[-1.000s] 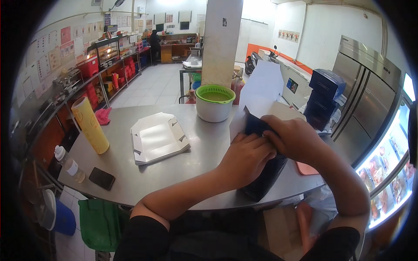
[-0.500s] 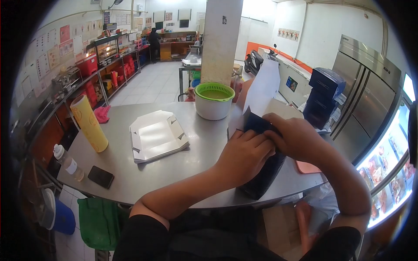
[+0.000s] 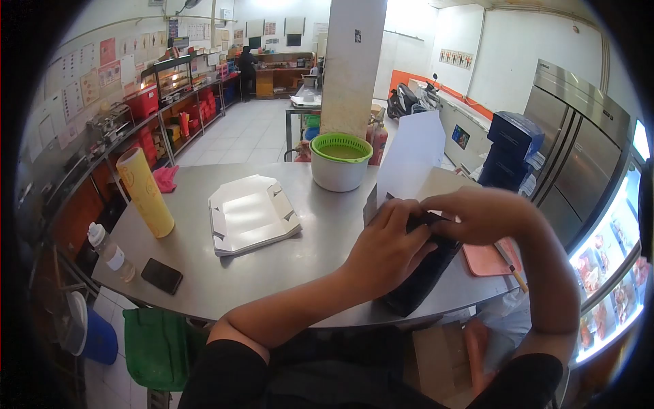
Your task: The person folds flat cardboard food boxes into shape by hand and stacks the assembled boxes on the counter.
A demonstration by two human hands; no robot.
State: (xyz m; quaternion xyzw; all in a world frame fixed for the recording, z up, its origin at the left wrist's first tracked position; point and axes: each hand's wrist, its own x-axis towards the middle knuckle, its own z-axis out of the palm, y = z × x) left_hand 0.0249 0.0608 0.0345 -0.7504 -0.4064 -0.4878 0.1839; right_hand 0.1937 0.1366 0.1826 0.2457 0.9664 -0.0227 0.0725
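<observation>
A dark cardboard box with a white inner side stands tilted at the table's front edge, its white flap sticking up behind. My left hand is closed on the near left top edge of this box, fingers bent over the rim. Across from it, my right hand grips the box's upper right edge, with the fingertips of both hands close together. Part of the rim is hidden by the fingers. To the left lies a stack of folded white cardboard boxes.
A white pot with a green strainer stands at the back. On the left are a yellow roll, a bottle and a phone. An orange cutting board with a knife lies right, near stacked dark boxes.
Both hands stay on the cardboard box, while the right hand has shifted slightly right and its wrist bends more. The white flap stands a bit further right; the cutting board and knife show more.
</observation>
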